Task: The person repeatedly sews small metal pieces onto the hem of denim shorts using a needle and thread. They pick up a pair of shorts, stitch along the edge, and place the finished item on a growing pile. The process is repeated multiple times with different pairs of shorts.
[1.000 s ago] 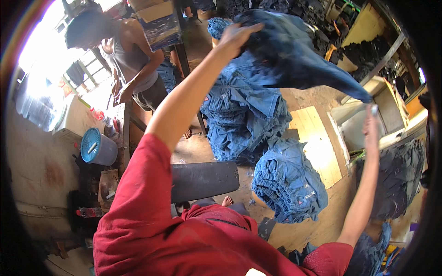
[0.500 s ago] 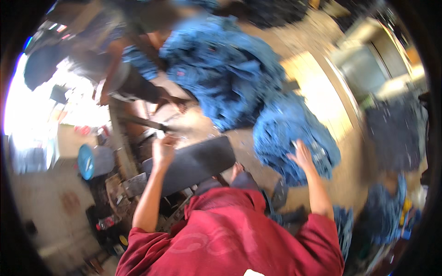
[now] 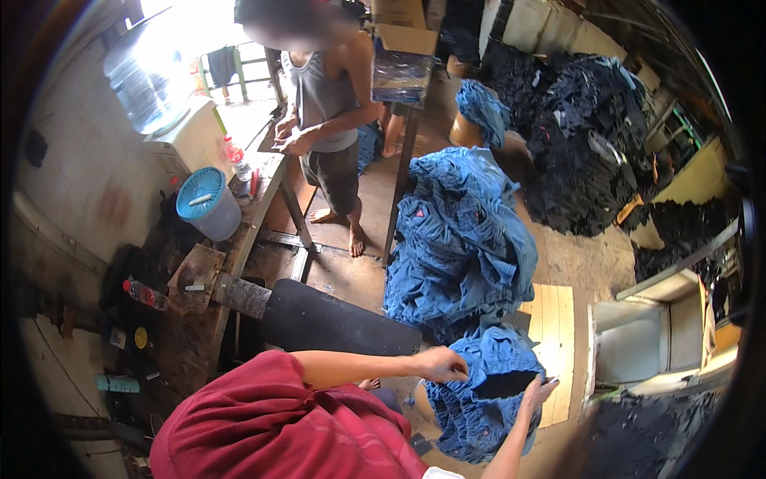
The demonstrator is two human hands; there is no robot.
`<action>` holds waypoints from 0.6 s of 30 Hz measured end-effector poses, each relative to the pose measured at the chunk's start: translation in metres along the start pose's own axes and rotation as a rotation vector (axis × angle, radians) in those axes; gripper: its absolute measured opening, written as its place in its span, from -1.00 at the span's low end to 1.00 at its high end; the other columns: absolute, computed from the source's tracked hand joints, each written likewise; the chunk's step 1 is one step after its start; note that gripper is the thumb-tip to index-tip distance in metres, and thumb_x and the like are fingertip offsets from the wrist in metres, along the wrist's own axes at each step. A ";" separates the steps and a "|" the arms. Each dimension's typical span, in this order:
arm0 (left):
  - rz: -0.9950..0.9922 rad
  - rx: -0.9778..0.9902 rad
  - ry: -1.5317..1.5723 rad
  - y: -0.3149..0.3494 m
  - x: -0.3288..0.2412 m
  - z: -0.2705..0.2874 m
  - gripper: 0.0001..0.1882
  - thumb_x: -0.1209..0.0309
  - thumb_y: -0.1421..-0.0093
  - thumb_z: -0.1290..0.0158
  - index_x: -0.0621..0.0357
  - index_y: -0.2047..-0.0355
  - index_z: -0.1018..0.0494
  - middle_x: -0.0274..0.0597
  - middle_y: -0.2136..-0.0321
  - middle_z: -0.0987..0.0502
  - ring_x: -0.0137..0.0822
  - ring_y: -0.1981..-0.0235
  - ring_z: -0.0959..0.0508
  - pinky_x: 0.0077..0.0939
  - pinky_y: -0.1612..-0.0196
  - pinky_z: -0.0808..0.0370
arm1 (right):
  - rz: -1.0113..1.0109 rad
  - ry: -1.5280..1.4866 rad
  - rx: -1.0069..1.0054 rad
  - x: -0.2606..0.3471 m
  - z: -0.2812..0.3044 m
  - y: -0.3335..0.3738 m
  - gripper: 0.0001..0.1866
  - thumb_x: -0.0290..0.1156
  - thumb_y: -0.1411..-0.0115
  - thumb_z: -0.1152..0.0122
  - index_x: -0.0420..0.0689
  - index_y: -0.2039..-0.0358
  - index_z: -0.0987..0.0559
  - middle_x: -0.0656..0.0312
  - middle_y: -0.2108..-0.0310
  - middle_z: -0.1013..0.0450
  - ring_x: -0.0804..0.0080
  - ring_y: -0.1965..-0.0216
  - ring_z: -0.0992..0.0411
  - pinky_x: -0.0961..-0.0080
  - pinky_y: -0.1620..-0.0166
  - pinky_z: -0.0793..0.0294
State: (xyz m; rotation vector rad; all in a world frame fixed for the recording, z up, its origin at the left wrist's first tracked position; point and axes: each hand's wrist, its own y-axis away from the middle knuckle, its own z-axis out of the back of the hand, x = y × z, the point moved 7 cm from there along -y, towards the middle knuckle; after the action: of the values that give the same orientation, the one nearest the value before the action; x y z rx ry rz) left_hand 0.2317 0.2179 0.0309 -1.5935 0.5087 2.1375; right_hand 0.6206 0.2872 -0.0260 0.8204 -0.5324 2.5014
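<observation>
Blue denim garments (image 3: 471,415) are heaped in front of me to the right, with a dark hollow between my hands. A tan container side shows under their left edge. My left hand (image 3: 441,365) reaches across over the heap's upper left edge, its fingers curled together; whatever they may hold is hidden. At the heap's right edge is my right hand (image 3: 535,394), fingers stretched outward and thumb raised, close to the cloth. Whether it touches the denim I cannot tell. A larger pile of blue denim (image 3: 463,231) rises just beyond.
A dark padded bench (image 3: 335,323) lies left of the heap. Another person (image 3: 327,112) stands by the wooden table (image 3: 255,203), which holds a blue-lidded bucket (image 3: 206,207) and bottles. Dark cloth (image 3: 574,152) is piled at the back right. A white open-topped box (image 3: 630,343) stands at right.
My view has swung round, bringing the other person more fully into sight. My left hand has come across from over the bench to the smaller denim heap; my right hand stays by that heap.
</observation>
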 end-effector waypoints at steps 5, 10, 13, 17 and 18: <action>0.230 0.052 0.412 -0.089 -0.002 -0.048 -0.05 -0.45 -0.34 0.08 0.35 -0.02 -0.61 0.01 0.13 -0.66 -0.18 0.06 -0.60 -0.27 -0.12 -0.50 | 0.261 0.002 -0.066 0.132 0.027 0.021 -0.34 -0.43 -0.18 -0.32 -0.43 -0.21 -0.28 -0.34 -0.12 -0.41 -0.35 -0.18 -0.39 -0.05 -0.26 -0.34; 0.370 -0.257 1.670 -0.127 0.046 0.023 -0.35 -0.23 -0.34 -0.12 0.14 -0.03 -0.65 -0.10 -0.06 -0.69 -0.10 -0.06 -0.66 -0.15 -0.30 -0.47 | 0.614 0.170 0.019 0.204 -0.033 0.146 -0.40 -0.44 -0.01 -0.42 -0.34 -0.04 -0.38 -0.20 0.03 -0.41 -0.26 -0.08 -0.40 -0.03 -0.23 -0.34; 0.318 -0.283 1.796 -0.094 0.087 0.063 -0.51 -0.01 -0.45 -0.08 0.18 -0.02 -0.63 -0.04 -0.01 -0.70 -0.10 -0.03 -0.68 -0.07 -0.26 -0.51 | 0.525 0.164 0.288 0.196 -0.082 0.225 -0.50 -0.49 0.04 -0.40 -0.29 0.09 -0.41 -0.13 0.13 -0.42 -0.22 0.01 -0.41 -0.07 -0.13 -0.39; 0.535 -0.571 1.620 0.004 0.156 0.060 -0.52 0.08 -0.47 -0.09 0.25 -0.14 -0.53 0.00 -0.10 -0.65 -0.07 -0.06 -0.66 0.02 -0.26 -0.51 | 0.561 0.112 0.463 0.201 -0.085 0.309 -0.52 -0.47 0.10 -0.47 -0.25 0.20 -0.39 -0.13 0.23 -0.44 -0.22 0.07 -0.43 -0.08 -0.02 -0.44; 0.657 -0.686 1.542 0.036 0.173 0.054 -0.52 0.09 -0.48 -0.08 0.26 -0.15 -0.51 0.01 -0.11 -0.64 -0.04 -0.06 -0.66 0.04 -0.26 -0.50 | 0.611 0.125 0.543 0.207 -0.080 0.326 -0.47 -0.42 0.12 -0.52 -0.24 0.19 -0.40 -0.13 0.23 -0.47 -0.24 0.08 -0.45 -0.09 0.01 -0.46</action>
State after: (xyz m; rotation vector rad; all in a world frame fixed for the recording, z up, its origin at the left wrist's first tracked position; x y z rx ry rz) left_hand 0.1255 0.2358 -0.1191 -3.7427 0.8050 0.8739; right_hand 0.2645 0.1183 -0.0263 0.7526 -0.0409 3.3163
